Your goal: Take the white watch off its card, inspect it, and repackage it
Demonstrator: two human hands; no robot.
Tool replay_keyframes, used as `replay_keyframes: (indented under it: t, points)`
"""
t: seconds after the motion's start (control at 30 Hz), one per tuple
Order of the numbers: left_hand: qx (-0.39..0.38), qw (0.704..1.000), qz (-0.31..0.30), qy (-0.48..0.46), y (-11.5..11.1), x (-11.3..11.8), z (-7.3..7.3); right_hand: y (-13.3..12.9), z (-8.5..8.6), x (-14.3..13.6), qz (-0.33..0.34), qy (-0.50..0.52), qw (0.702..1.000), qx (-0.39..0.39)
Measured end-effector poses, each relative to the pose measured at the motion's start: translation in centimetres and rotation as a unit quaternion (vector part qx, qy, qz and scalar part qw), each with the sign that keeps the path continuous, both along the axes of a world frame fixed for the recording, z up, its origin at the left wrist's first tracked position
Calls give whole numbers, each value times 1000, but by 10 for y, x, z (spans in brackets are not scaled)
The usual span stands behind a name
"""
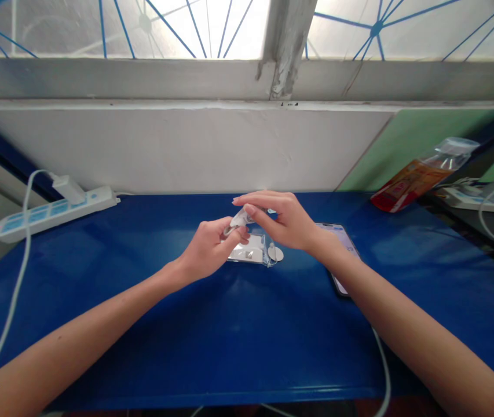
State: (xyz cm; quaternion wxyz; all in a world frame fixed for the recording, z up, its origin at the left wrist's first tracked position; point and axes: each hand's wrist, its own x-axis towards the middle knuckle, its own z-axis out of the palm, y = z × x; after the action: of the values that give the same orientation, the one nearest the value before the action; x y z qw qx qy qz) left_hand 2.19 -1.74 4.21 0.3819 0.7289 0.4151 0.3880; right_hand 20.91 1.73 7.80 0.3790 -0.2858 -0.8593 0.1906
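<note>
Near the middle of the blue table (247, 330), a small white object (240, 219) is between my two hands. My left hand (212, 244) is closed round its lower end. The thumb and fingers of my right hand (282, 217) close on its upper end, which they partly hide. Just below my hands lies a flat white item in clear plastic (249, 249), its left part hidden by my left hand. Beside its right edge is a small round white disc (275, 253). A phone (343, 243) with a lit screen lies partly under my right forearm.
At the back left a white power strip (55, 214) holds a plug with a white cable (21, 278) running to the front. A bottle with red liquid (420, 174) leans at the back right, near another power strip (481, 200). A wall and windows stand behind.
</note>
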Motion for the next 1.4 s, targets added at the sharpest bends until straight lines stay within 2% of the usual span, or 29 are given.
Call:
replay_keyframes:
  t: [0.07,0.13,0.17,0.3,0.37,0.53,0.67,0.77,0.87,1.03,1.13,1.3,1.4]
  points:
    - [162,981,36,104,5,-6,-4,-8,-1,12,-32,-78,993,85]
    - [248,958,40,139,8,-7,-12,-16,-9,23,-42,-127,984,114]
    - [263,951,32,158,8,-7,-17,-20,-15,28,-40,-143,981,123]
    - [262,937,-17,231,7,-3,-32,-32,-41,48,-49,-144,979,132]
    - [251,929,-42,268,7,-3,-36,-34,-48,57,-69,-138,981,120]
    - [209,915,-71,337,12,-10,-45,-31,-52,74,-102,-160,978,85]
    - [206,920,-69,327,16,-14,-49,-23,-55,85,-113,-200,970,81]
    - [203,927,-46,313,15,-15,-48,-18,-57,90,-113,-224,966,59]
    - [191,932,-31,306,12,-15,-48,-18,-56,91,-108,-229,967,24]
    - [208,934,-32,288,8,-15,-50,-26,-56,77,-112,-148,982,-37]
    - [217,934,-39,282,7,-15,-50,-30,-61,67,-104,-144,982,-58]
    - [222,931,-36,288,8,-14,-49,-30,-70,61,-91,-185,978,-31]
    - [221,930,-35,291,8,-13,-49,-28,-69,65,-68,-189,980,-7]
